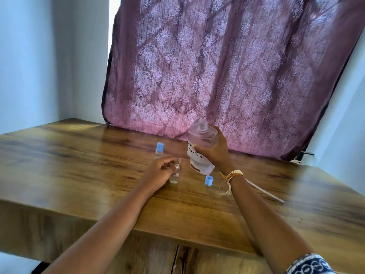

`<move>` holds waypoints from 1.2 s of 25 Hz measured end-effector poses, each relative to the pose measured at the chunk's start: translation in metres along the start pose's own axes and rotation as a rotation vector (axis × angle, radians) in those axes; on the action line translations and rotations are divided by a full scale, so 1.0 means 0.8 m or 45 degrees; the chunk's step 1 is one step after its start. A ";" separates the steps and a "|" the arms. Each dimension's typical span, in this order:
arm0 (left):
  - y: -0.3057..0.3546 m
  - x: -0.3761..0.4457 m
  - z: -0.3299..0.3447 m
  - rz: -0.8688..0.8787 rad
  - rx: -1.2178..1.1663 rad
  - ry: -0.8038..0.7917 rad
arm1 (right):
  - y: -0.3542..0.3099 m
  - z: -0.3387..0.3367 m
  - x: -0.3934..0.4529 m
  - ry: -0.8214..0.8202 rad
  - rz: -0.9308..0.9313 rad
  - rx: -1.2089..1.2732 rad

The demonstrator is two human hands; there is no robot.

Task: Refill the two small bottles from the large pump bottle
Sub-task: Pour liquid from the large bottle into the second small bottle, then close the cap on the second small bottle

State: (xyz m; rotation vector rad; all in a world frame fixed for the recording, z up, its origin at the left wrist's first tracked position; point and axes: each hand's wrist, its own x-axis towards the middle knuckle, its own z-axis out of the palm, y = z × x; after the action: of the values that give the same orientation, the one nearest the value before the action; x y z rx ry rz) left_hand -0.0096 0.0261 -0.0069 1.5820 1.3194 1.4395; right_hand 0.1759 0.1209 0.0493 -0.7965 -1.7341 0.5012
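Note:
My right hand grips the large clear bottle, which carries a white label reading SOLUTION. It is lifted off the table, tilted slightly left, and has no pump on its open neck. My left hand holds a small clear bottle upright on the table; that bottle has no cap. Its blue cap lies on the table just right of it. A second small bottle with a blue cap on stands behind my left hand.
The wooden table reaches to a purple patterned curtain at the back. A thin white tube lies on the table right of my right wrist. The table's front edge runs close under my forearms.

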 end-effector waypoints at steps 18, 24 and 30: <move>-0.014 0.007 0.000 -0.012 -0.019 -0.002 | 0.009 0.037 0.048 -0.526 0.565 0.703; -0.013 0.004 0.001 0.017 0.108 -0.018 | 0.005 -0.001 0.010 -0.527 0.610 0.367; -0.010 0.000 0.003 0.034 0.176 -0.019 | 0.010 -0.036 -0.070 -0.530 0.602 -0.594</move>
State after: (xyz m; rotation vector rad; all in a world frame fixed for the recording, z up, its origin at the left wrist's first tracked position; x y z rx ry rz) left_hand -0.0094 0.0292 -0.0151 1.7014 1.4203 1.3750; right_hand 0.2149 0.0837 0.0153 -1.5433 -2.0849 0.6161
